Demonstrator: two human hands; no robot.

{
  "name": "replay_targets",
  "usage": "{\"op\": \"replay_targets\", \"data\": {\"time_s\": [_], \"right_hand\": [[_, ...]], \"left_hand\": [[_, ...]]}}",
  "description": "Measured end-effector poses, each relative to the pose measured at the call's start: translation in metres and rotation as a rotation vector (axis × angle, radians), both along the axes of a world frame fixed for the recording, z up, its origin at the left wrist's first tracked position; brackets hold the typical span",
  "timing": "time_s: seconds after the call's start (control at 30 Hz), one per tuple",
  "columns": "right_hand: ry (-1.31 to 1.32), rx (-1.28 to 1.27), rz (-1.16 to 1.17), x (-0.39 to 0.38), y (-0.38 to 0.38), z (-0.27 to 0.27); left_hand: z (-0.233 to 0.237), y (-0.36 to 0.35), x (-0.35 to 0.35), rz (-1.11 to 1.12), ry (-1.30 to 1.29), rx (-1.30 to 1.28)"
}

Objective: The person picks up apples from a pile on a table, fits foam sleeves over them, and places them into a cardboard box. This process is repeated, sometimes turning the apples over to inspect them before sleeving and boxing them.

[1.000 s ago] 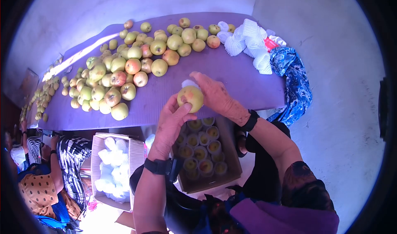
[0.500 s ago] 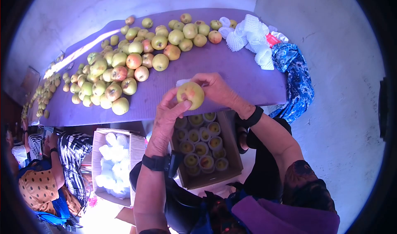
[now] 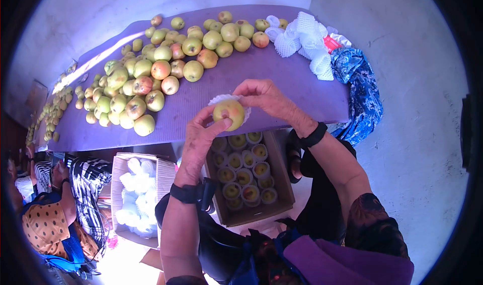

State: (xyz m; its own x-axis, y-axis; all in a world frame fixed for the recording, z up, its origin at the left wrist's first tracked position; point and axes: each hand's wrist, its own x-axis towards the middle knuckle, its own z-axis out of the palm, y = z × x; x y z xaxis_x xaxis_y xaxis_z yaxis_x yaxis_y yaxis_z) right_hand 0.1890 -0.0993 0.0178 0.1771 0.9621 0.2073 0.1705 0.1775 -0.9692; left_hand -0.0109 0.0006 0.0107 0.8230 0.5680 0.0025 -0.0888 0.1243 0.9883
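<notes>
A yellow-green apple (image 3: 230, 113) with a small brown mark sits in my left hand (image 3: 200, 138), thumb across its front and fingers behind. A white foam net sleeve (image 3: 220, 98) spreads around the back of the apple, its ruffled edge showing above and to the right. My right hand (image 3: 268, 100) pinches at the upper right edge of that sleeve, thumb and forefinger together. Below both hands stands an open cardboard box (image 3: 285, 194) holding rows of apples in foam sleeves.
Many loose apples (image 3: 143, 67) cover the left and back of the purple table (image 3: 282, 94). White foam sleeves (image 3: 307, 38) and a blue patterned cloth (image 3: 359, 84) lie at its right end. A carton (image 3: 167, 184) of foam sleeves stands at lower left, beside another person (image 3: 48, 224).
The foam sleeve now shows spread around the apple's back and right side. My right hand has moved slightly up and right from the apple. The view has shifted a little.
</notes>
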Motion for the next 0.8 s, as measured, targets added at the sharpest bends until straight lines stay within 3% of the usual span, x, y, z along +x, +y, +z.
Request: {"op": "replay_targets", "data": {"time_s": [0.27, 0.33, 0.43, 0.63, 0.8], "right_hand": [[-0.058, -0.125, -0.062, -0.006, -0.005, 0.007], [-0.075, -0.160, -0.070, -0.010, -0.005, 0.008], [-0.019, -0.112, -0.103, -0.018, -0.006, 0.009], [0.064, -0.080, -0.211, -0.025, -0.008, 0.017], [-0.079, 0.029, -0.131, -0.034, -0.011, 0.008]], "left_hand": [[-0.008, 0.003, 0.002, 0.135, 0.056, 0.083], [-0.016, 0.006, 0.004, 0.240, 0.101, 0.266], [-0.008, 0.005, 0.001, 0.202, 0.236, 0.262], [-0.006, 0.006, -0.002, 0.065, 0.247, 0.250], [-0.006, 0.002, -0.003, 0.126, 0.288, 0.266]]}}
